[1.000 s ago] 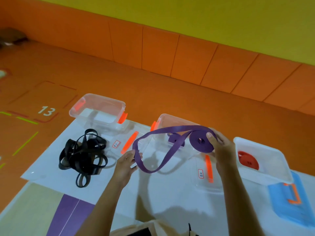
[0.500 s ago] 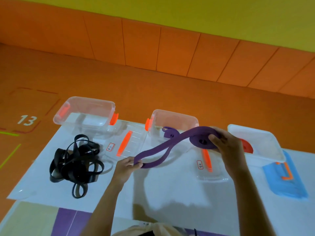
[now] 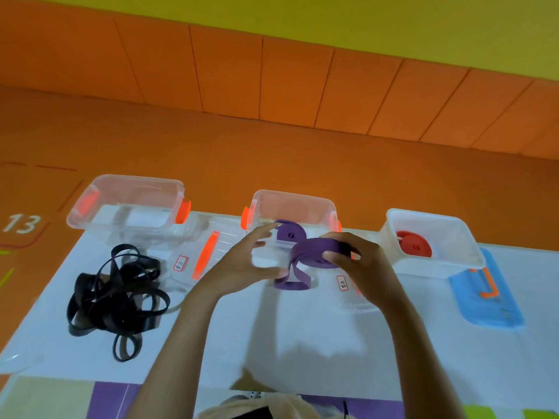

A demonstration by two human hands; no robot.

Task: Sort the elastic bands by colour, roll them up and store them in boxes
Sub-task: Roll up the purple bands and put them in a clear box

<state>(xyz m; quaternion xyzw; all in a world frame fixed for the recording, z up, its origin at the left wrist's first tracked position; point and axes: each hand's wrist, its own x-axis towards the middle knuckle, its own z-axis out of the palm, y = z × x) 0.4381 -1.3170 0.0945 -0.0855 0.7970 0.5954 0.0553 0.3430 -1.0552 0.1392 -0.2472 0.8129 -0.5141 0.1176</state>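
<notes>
Right hand (image 3: 360, 263): is curling its fingers round the purple band (image 3: 314, 251), gripping the rolled part from the right.
Left hand (image 3: 239, 264): is spreading its fingers out straight, its thumb tip touching the band's loose loop. It is blurred, so I cannot tell whether it is pinching.
Purple band: is being held above the table (image 3: 302, 343), between the two hands. It is mostly rolled, with a short loop hanging under the roll.
Middle box (image 3: 293, 197): is standing just beyond both hands, holding a second purple roll (image 3: 289, 234).
Left box (image 3: 127, 182): is standing beyond and well left of the left hand.
Black bands (image 3: 118, 294): are lying tangled on the table, well left of the left hand.
Clear lid (image 3: 205, 258): is lying between the black bands and the left hand, orange handle showing.
White box (image 3: 435, 220): is standing just right of the right hand, holding a red roll (image 3: 413, 246).
Blue lid (image 3: 487, 300): is lying right of the right wrist, touching the white box's near side.
</notes>
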